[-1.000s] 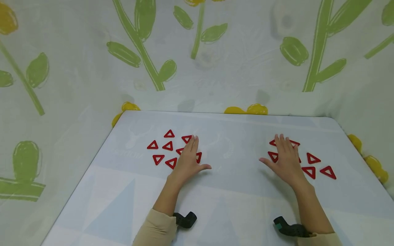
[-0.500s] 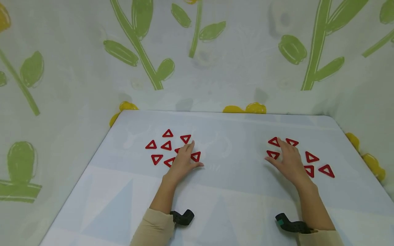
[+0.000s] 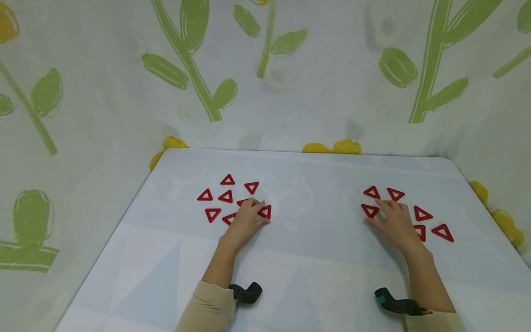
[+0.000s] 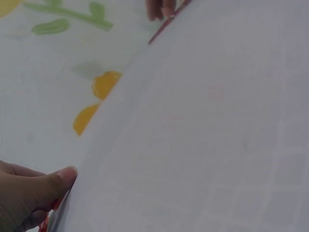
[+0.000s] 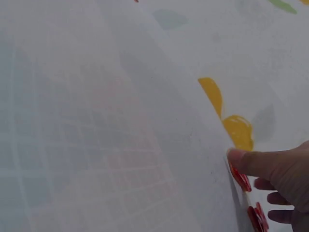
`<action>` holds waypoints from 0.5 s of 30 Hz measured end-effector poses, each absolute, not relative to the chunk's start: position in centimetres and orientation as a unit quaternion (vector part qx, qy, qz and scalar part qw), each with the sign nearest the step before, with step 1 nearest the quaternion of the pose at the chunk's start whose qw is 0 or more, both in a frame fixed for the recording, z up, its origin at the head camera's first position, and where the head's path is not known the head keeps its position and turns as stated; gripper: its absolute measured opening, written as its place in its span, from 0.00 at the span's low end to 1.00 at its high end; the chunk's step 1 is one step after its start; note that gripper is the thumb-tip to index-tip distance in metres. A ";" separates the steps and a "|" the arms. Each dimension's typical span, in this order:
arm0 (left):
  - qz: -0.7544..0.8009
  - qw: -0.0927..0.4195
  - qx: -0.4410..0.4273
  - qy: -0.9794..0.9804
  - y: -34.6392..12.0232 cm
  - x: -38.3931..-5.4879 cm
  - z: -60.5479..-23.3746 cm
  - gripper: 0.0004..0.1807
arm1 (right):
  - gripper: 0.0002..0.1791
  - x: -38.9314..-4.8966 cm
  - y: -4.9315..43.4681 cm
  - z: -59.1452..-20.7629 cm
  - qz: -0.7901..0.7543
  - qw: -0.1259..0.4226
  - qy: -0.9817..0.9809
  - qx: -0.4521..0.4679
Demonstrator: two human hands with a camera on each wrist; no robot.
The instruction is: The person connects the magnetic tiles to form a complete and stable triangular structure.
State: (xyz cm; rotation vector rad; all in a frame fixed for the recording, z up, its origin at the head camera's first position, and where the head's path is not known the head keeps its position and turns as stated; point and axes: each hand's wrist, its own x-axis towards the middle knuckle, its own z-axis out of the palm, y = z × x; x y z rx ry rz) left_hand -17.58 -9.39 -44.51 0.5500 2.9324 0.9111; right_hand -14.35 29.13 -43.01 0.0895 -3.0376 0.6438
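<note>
My left hand bends over the left group of red triangles. Its thumb and fingertips close around the edges of the rightmost red triangle frame, which lies flat on the table. In the left wrist view the left thumb and fingers meet at red edges. My right hand is at the right group, with thumb and index finger at opposite edges of another red triangle frame, also flat. In the right wrist view the thumb touches down beside red pieces, the other fingers bent beyond them.
Several more red triangles lie around the left hand, one partly hidden under its fingers. Others, such as one red triangle, surround the right hand. The pale table ends at a patterned wall. Black wrist devices sit on both forearms.
Both hands have gone from flat, spread fingers above the pieces to bent fingers closing around one triangle each. The triangles lie where they were.
</note>
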 end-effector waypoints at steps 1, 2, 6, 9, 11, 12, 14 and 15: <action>0.291 0.011 0.177 0.940 -9.4 -17.6 -44.5 0.30 | 0.37 -14.3 29.1 -43.1 0.201 0.021 -0.979 0.031; 0.289 0.011 0.177 0.941 -9.5 -17.6 -44.5 0.29 | 0.36 -14.3 29.2 -43.2 0.195 0.024 -0.980 0.033; 0.284 0.011 0.177 0.942 -9.5 -17.5 -44.6 0.27 | 0.33 -14.4 29.3 -43.7 0.177 0.034 -0.983 0.043; 0.275 0.000 0.185 0.943 -9.5 -17.4 -44.7 0.26 | 0.32 -14.5 29.4 -44.1 0.182 0.031 -0.982 0.045; 0.263 -0.012 0.195 0.945 -9.4 -17.4 -44.7 0.25 | 0.32 -14.5 29.4 -44.3 0.185 0.033 -0.981 0.046; 0.258 -0.017 0.198 0.945 -9.3 -17.4 -44.8 0.25 | 0.31 -14.6 29.3 -44.3 0.184 0.036 -0.981 0.048; 0.247 -0.025 0.203 0.947 -9.2 -17.4 -44.8 0.24 | 0.28 -14.6 29.3 -44.5 0.183 0.043 -0.981 0.052; 0.242 -0.026 0.202 0.949 -9.1 -17.3 -44.8 0.24 | 0.27 -14.6 29.3 -44.6 0.182 0.049 -0.981 0.056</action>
